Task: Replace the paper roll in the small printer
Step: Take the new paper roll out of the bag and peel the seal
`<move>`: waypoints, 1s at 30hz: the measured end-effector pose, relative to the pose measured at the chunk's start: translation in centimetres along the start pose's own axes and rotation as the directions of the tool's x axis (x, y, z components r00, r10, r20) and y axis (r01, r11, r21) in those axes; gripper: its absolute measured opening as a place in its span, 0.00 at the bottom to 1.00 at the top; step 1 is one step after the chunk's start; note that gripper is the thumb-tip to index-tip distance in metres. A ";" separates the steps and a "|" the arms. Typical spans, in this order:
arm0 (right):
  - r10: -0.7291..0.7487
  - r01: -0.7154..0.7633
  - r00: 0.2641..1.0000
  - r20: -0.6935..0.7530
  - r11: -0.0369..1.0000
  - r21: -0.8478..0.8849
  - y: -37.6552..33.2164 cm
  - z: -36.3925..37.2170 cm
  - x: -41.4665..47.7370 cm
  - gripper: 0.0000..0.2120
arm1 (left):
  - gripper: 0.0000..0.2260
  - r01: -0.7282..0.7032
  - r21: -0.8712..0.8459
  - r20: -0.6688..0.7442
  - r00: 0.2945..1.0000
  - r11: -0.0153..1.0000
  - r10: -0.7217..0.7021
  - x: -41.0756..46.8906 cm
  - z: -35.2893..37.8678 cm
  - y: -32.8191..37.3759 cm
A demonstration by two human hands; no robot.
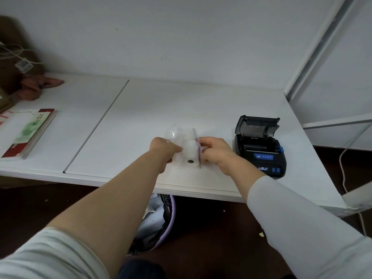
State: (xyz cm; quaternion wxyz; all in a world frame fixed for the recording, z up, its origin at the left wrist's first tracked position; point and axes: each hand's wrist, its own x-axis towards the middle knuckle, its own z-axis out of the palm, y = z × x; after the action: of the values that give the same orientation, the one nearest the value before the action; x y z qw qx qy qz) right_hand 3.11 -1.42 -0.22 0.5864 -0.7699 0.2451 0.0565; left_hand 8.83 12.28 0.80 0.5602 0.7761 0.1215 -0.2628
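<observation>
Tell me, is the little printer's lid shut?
No, the printer's lid stands tilted up at the back, leaving its paper bay open.

- Right hand [214, 151]: printer [260, 150] just beside it on its right, lid up at the back; no lane between them.
- Between right hand and left hand [164, 148]: clear bag [184, 146] with paper roll [190, 153] fills the gap.
- Left of left hand: bare desk [124, 121] out to the booklet [30, 133], well apart.
- Beyond both hands: open desk to the wall.
</observation>
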 end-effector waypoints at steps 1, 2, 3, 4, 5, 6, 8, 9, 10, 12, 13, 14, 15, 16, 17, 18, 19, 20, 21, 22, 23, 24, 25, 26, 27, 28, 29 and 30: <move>-0.009 0.010 1.000 0.020 0.999 -0.050 0.1 0.1 0.0 0.28 | 0.10 0.018 0.040 -0.008 1.000 0.999 -0.017 0.0 0.0 -0.3; -0.023 0.026 0.999 0.042 0.996 -0.083 0.2 0.2 0.1 0.29 | 0.12 0.035 0.077 -0.008 0.999 0.996 -0.035 -0.1 0.0 -0.5; -0.037 0.043 0.997 0.065 0.993 -0.106 0.2 0.2 0.1 0.29 | 0.13 0.042 0.097 -0.005 0.999 0.994 -0.042 0.0 0.0 -0.7; -0.047 0.058 0.995 0.086 0.990 -0.129 0.2 0.4 0.1 0.29 | 0.13 0.045 0.108 -0.007 0.999 0.993 -0.045 0.1 0.0 -0.8; -0.055 0.069 0.994 0.097 0.986 -0.150 0.4 0.5 0.2 0.29 | 0.12 0.038 0.101 -0.005 0.999 0.994 -0.038 0.2 0.1 -1.0; -0.068 0.084 0.993 0.094 0.982 -0.171 0.6 0.6 0.3 0.29 | 0.11 0.038 0.077 0.002 0.999 0.996 -0.038 0.3 0.2 -1.0; -0.097 0.111 0.992 0.084 0.978 -0.177 0.9 0.7 0.2 0.29 | 0.06 0.059 -0.042 0.032 0.998 0.997 -0.058 0.2 0.4 -1.0; -0.107 0.120 0.990 0.087 0.980 -0.160 1.0 0.7 0.2 0.29 | 0.03 0.072 -0.112 0.050 0.997 0.991 -0.066 0.1 0.5 -0.9; -0.115 0.127 0.989 0.093 0.982 -0.139 1.0 0.6 0.1 0.29 | 0.02 0.079 -0.166 0.066 0.995 0.983 -0.069 -0.1 0.6 -0.7; -0.119 0.130 0.988 0.102 0.985 -0.109 1.1 0.1 -0.2 0.29 | 0.02 0.073 -0.225 0.077 0.995 0.972 -0.057 -0.4 0.7 -0.6; -0.119 0.128 0.988 0.102 0.987 -0.095 1.2 -0.2 -0.3 0.30 | 0.02 0.069 -0.243 0.074 0.996 0.968 -0.052 -0.4 0.6 -0.5; -0.115 0.123 0.988 0.103 0.990 -0.075 1.2 -0.4 -0.4 0.31 | 0.04 0.067 -0.260 0.063 0.997 0.963 -0.052 -0.5 0.5 -0.6; -0.107 0.114 0.988 0.108 0.992 -0.061 1.2 -0.6 -0.6 0.31 | 0.05 0.068 -0.282 0.052 0.997 0.957 -0.056 -0.5 0.4 -0.6; -0.103 0.109 0.989 0.110 0.993 -0.051 1.1 -0.8 -0.7 0.30 | 0.05 0.069 -0.302 0.038 0.997 0.951 -0.060 -0.5 0.4 -0.7; -0.098 0.104 0.990 0.103 0.993 -0.051 1.1 -0.9 -0.9 0.30 | 0.06 0.067 -0.323 0.021 0.998 0.944 -0.064 -0.5 0.5 -0.7; -0.102 0.107 0.992 0.081 0.993 -0.058 1.0 -1.0 -1.0 0.29 | 0.07 0.064 -0.341 -0.002 0.998 0.938 -0.068 -0.5 0.6 -0.7; -0.112 0.115 0.993 0.040 0.991 -0.064 0.9 -1.2 -1.1 0.29 | 0.08 0.062 -0.368 -0.029 0.997 0.928 -0.078 -0.6 0.7 -0.6; -0.129 0.127 0.992 -0.018 0.990 -0.058 0.8 -1.4 -1.3 0.29 | 0.09 0.061 -0.399 -0.057 0.994 0.915 -0.091 -0.7 0.7 -0.5; -0.140 0.138 0.987 -0.082 0.990 -0.029 0.7 -1.6 -1.7 0.29 | 0.08 0.061 -0.430 -0.078 0.991 0.901 -0.104 -0.7 0.8 -0.3; -0.142 0.145 0.980 -0.140 0.989 0.017 0.7 -1.9 -2.1 0.29 | 0.07 0.059 -0.449 -0.090 0.990 0.891 -0.111 -0.9 0.9 0.0; -0.140 0.154 0.975 -0.172 0.985 0.075 0.7 -2.3 -2.6 0.28 | 0.05 0.054 -0.464 -0.097 0.989 0.884 -0.111 -1.2 1.0 0.2; -0.136 0.162 0.973 -0.189 0.978 0.131 0.7 -2.6 -3.1 0.26 | 0.03 0.045 -0.479 -0.094 0.990 0.877 -0.102 -1.4 1.2 0.5; -0.125 0.162 0.972 -0.198 0.970 0.183 0.8 -2.9 -3.6 0.23 | 0.06 0.049 -0.496 -0.074 0.992 0.867 -0.098 -1.8 1.4 0.9; -0.099 0.148 0.974 -0.205 0.960 0.239 0.8 -3.2 -4.1 0.20 | 0.10 0.059 -0.506 -0.050 0.994 0.861 -0.097 -2.2 1.6 1.3; -0.064 0.125 0.977 -0.204 0.944 0.305 0.9 -3.4 -4.5 0.18 | 0.15 0.057 -0.483 -0.045 0.995 0.874 -0.090 -2.7 1.9 1.7; -0.027 0.099 0.981 -0.190 0.919 0.382 1.0 -3.5 -5.0 0.17 | 0.20 0.019 -0.384 -0.088 0.995 0.923 -0.057 -3.1 2.3 1.9; -0.003 0.081 0.986 -0.168 0.884 0.460 1.0 -3.7 -5.4 0.18 | 0.24 -0.059 -0.211 -0.162 0.987 0.976 0.025 -3.5 2.6 1.9; 0.006 0.070 0.990 -0.141 0.846 0.529 1.0 -3.8 -5.9 0.19 | 0.28 -0.161 -0.062 -0.226 0.964 0.985 0.143 -3.9 2.9 1.7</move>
State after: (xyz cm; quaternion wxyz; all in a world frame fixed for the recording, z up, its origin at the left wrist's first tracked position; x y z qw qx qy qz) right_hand -3.30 -3.33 2.26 0.7594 -0.5832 0.2781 -0.0767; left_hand 5.65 9.38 3.64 0.5921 0.7847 0.1334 -0.1261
